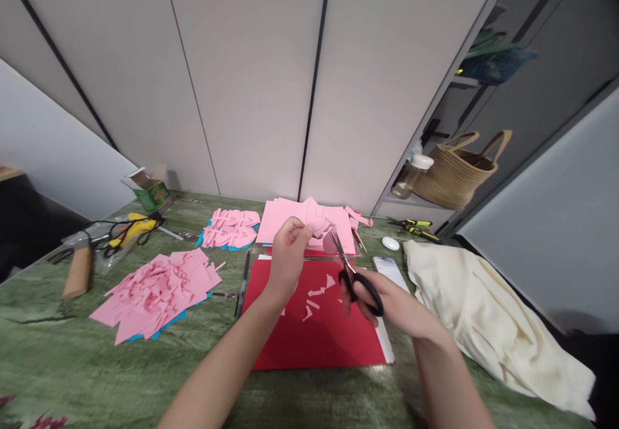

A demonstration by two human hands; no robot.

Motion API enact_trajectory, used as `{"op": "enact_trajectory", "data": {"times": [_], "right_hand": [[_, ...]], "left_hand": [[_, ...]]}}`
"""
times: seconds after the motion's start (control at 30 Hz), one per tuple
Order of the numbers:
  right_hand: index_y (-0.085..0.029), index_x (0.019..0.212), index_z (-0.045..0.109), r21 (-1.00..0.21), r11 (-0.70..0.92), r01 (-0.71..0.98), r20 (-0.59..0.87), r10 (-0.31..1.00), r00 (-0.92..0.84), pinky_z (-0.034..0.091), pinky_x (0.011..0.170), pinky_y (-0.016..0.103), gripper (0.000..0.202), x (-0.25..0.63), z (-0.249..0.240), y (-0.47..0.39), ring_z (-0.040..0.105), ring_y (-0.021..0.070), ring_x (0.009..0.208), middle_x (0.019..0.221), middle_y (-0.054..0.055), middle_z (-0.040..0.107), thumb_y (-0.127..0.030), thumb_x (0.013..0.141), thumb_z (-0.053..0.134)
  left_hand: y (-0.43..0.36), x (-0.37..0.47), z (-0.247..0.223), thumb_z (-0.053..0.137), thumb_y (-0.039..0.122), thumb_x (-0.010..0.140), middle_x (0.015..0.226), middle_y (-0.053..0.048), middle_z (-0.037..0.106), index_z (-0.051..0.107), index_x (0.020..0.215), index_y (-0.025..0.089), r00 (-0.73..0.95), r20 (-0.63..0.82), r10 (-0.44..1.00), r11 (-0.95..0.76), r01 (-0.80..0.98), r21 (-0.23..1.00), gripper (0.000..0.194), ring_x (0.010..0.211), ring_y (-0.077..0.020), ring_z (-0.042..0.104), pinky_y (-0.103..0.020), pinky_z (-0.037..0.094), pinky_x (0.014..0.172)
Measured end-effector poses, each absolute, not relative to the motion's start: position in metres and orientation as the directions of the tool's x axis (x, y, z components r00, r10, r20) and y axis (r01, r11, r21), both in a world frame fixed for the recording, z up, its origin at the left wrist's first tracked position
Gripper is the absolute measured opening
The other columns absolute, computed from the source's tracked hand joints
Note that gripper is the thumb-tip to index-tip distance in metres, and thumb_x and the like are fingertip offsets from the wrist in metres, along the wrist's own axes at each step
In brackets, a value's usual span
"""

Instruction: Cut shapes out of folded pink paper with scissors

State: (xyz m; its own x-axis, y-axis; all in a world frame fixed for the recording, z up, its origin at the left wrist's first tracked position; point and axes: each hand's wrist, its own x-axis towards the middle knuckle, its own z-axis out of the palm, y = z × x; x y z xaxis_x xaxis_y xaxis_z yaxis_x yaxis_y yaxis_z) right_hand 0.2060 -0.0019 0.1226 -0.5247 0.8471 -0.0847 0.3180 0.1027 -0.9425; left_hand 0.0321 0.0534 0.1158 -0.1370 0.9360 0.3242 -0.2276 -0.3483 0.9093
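Observation:
My left hand (pixel 289 251) pinches a piece of pink paper (pixel 316 217) above the stack of pink sheets (pixel 274 217). Black-handled scissors (pixel 345 263) are in my right hand (pixel 382 297), their blades pointing up and left at the paper's lower right edge. A bit of pink paper shows beside the blades. Below both hands lies a red sheet (pixel 300 345) with several small pink scraps (pixel 313 304) on it. My fingers partly hide the paper's left side.
Pink scraps (pixel 159 290) are heaped on the green table (pixel 207 364) at left, near cut pink pieces (pixel 232 229), a yellow tool (pixel 133 229) and a green box (pixel 151 193). Rightward lie a phone (pixel 389 271), a white oval object (pixel 390 243), pliers (pixel 420 229) and cream cloth (pixel 483 313).

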Motion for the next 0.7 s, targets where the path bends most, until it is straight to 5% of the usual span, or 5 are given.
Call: {"op": "enact_trajectory", "data": {"times": [0.3, 0.7], "right_hand": [[-0.016, 0.084, 0.051, -0.937, 0.102, 0.334, -0.122, 0.802, -0.585, 0.032, 0.039, 0.018, 0.034, 0.204, 0.128, -0.011, 0.041, 0.0056, 0.044, 0.073, 0.002, 0.061, -0.049, 0.089, 0.042], [-0.018, 0.082, 0.042, -0.963, 0.076, 0.258, -0.039, 0.910, -0.412, 0.031, 0.040, 0.021, 0.036, 0.185, 0.111, 0.001, 0.041, 0.0050, 0.038, 0.073, 0.000, 0.061, -0.053, 0.089, 0.037]], "left_hand": [[0.059, 0.036, 0.109, 0.056, 0.029, 0.078, 0.072, 0.001, 0.058, 0.055, 0.069, 0.018, -0.131, 0.259, 0.957, -0.290, -0.384, 0.877, 0.014, 0.072, -0.0120, 0.055, -0.025, 0.040, 0.072], [0.036, 0.054, 0.109, 0.062, 0.029, 0.075, 0.083, 0.000, 0.062, 0.059, 0.074, 0.018, 0.012, -0.006, 1.000, 0.013, -0.704, 0.710, 0.012, 0.085, -0.0132, 0.057, -0.025, 0.037, 0.073]]}}
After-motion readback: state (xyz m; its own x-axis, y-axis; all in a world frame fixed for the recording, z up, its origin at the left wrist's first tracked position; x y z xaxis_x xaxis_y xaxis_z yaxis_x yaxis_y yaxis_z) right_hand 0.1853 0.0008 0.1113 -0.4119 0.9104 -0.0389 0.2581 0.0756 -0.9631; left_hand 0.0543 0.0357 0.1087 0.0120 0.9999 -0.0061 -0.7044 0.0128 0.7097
